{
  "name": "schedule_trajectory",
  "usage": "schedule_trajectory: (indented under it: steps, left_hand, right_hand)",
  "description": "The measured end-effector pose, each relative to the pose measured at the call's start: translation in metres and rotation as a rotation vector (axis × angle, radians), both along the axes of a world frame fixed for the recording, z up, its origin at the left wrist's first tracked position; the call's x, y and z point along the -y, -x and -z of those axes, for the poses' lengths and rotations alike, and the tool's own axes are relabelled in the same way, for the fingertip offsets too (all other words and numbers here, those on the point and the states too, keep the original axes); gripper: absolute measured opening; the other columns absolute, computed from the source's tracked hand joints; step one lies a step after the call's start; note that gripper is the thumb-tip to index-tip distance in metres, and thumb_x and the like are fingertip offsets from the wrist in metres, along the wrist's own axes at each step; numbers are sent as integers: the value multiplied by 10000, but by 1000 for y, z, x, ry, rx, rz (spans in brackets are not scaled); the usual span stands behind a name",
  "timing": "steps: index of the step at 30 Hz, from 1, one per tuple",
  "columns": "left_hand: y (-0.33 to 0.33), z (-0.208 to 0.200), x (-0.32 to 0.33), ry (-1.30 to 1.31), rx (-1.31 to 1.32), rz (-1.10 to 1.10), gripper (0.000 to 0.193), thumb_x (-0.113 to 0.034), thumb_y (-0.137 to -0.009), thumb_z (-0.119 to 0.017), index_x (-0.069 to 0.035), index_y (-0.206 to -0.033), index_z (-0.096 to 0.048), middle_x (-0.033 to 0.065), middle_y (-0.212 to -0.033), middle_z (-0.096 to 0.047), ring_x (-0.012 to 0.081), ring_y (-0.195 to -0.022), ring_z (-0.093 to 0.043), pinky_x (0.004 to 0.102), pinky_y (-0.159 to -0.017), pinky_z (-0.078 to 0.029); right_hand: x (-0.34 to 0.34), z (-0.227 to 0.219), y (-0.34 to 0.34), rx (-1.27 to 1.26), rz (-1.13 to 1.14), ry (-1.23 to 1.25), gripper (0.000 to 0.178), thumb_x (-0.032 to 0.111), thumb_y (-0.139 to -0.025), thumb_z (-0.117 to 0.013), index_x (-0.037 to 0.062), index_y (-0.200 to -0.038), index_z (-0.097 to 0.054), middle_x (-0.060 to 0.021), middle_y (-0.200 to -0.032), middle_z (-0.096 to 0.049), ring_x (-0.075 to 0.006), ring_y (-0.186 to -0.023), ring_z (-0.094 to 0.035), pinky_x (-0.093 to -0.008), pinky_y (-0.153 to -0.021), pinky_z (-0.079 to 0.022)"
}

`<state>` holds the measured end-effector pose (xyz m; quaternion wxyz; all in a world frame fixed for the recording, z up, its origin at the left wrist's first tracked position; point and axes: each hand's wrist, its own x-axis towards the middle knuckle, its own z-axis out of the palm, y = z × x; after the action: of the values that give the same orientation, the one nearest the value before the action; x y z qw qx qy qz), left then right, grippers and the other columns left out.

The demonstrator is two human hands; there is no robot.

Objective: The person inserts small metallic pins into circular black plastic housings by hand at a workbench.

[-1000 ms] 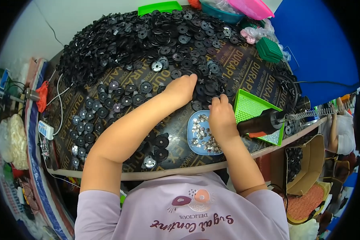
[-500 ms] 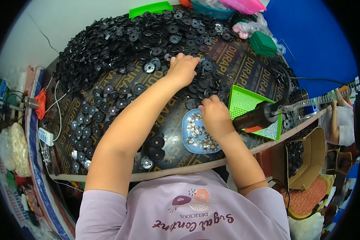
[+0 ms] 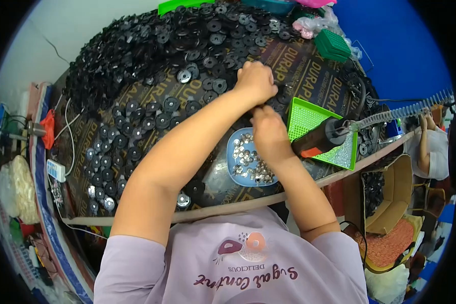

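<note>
My left hand (image 3: 257, 83) reaches across the table with its fingers curled down, at the near right edge of a large heap of black discs (image 3: 137, 55). Close below it, my right hand (image 3: 269, 129) is slightly blurred, its fingers bent inward and nearly meeting the left. What either hand grips is hidden. Beneath the right hand, partly covered, stands a blue tray (image 3: 233, 175) with many small silvery metal parts (image 3: 244, 154). Loose black discs with central holes (image 3: 162, 120) are spread left of the tray, some with a shiny metal face.
A bright green perforated tray (image 3: 309, 121) lies right of the tray, under a black hand tool (image 3: 321, 138) on a coiled cord (image 3: 405, 114). Green baskets (image 3: 333, 45) stand at the far right. A cardboard box (image 3: 395, 187) and another person (image 3: 430, 147) are beyond the table edge.
My left hand has moved right, and my right hand has shifted slightly away from me, so the two are now closer together. The whole view has tilted a little.
</note>
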<state>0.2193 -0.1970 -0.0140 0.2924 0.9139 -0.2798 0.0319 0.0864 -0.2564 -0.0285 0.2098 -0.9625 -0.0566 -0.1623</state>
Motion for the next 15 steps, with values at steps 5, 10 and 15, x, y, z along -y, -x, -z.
schedule_trajectory:
  steps: [5,10,15]
  left_hand:
    - [-21,-21,-55,709,-224,102,133,31,-696,-658,-25,-755,-552,124,-950,-628,190,-802,-615,304,-676,-512]
    - [41,-64,-132,766,-777,-73,104,-54,-844,-620,-78,-918,-552,-3,-851,-563,88,-650,-562,216,-529,-446]
    - [104,-43,-179,832,-891,-158,203,-118,-871,-626,-59,-1044,-538,-44,-725,-534,41,-562,-450,190,-488,-354]
  right_hand:
    - [6,-3,-9,109,-7,-201,128,37,-838,-555,9,-948,-614,-174,-932,-593,-381,-887,-577,-442,-795,-477]
    - [6,-21,3,-132,-163,-216,77,55,-766,-660,31,-834,-633,-148,-846,-608,-358,-863,-589,-427,-769,-488]
    - [2,-32,26,-429,-288,-95,344,94,-612,-804,20,-924,-678,-152,-885,-648,-307,-832,-638,-368,-745,-509]
